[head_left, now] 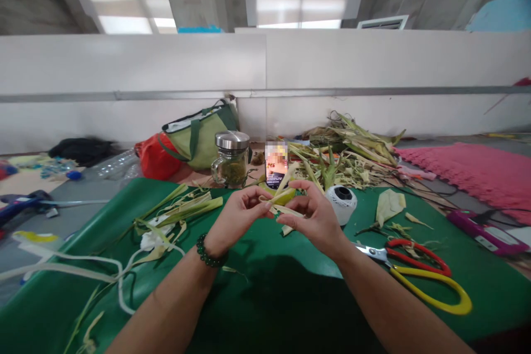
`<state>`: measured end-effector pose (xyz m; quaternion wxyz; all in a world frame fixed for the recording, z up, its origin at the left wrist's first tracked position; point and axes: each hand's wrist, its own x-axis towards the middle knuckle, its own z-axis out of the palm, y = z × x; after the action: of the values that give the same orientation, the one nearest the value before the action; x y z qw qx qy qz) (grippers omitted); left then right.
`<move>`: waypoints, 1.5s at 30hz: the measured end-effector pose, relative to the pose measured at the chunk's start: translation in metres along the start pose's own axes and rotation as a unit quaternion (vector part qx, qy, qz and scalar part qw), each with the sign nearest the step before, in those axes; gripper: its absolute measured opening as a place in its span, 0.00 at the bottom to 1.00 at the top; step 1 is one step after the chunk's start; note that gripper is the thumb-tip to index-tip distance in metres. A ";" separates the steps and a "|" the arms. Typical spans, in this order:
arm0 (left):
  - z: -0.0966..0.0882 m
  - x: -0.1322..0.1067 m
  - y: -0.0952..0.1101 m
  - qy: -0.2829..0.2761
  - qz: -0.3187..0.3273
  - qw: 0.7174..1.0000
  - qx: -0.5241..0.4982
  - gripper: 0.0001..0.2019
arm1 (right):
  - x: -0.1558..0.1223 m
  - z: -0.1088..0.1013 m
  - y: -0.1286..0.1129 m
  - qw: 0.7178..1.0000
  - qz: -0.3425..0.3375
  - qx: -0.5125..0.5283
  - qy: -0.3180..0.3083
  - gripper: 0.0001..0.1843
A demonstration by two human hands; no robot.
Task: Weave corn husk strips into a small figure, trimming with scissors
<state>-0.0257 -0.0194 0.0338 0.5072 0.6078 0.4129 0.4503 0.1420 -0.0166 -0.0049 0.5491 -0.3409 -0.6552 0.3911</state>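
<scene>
Left hand and right hand, each grip pinched shut on leaf strip, strip partly hidden between them

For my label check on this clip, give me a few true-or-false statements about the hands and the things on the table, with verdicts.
1. The left hand and the right hand both pinch a pale yellow-green leaf strip. True.
2. The red-and-yellow-handled scissors lie by the left hand. False: they lie on the green mat beside the right forearm.
3. The glass jar with a metal lid stands open. False: its lid is on.
4. A dark bead bracelet circles the left wrist. True.
</scene>
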 end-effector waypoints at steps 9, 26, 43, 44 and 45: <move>0.003 -0.003 -0.003 0.040 0.031 0.997 0.060 0.06 | -0.001 -0.002 -0.004 0.930 -0.289 -0.226 -0.009 0.07; 0.012 -0.003 -0.010 -0.048 0.013 0.999 -0.001 0.12 | 0.003 -0.008 -0.012 0.937 -0.173 -0.298 -0.061 0.11; 0.007 -0.001 -0.013 -0.043 0.011 0.999 -0.006 0.09 | 0.005 -0.009 0.001 0.990 -0.040 -0.104 -0.082 0.14; 0.007 -0.001 -0.013 -0.049 -0.004 0.999 -0.009 0.08 | 0.005 -0.009 0.001 0.991 -0.039 -0.102 -0.083 0.14; 0.007 0.000 -0.013 -0.053 -0.017 0.998 -0.012 0.08 | 0.005 -0.009 0.001 0.991 -0.039 -0.101 -0.084 0.14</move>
<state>-0.0198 -0.0196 0.0207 0.5436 0.6171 0.3905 0.4137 0.1496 -0.0103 -0.0027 0.4696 -0.3349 -0.7478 0.3289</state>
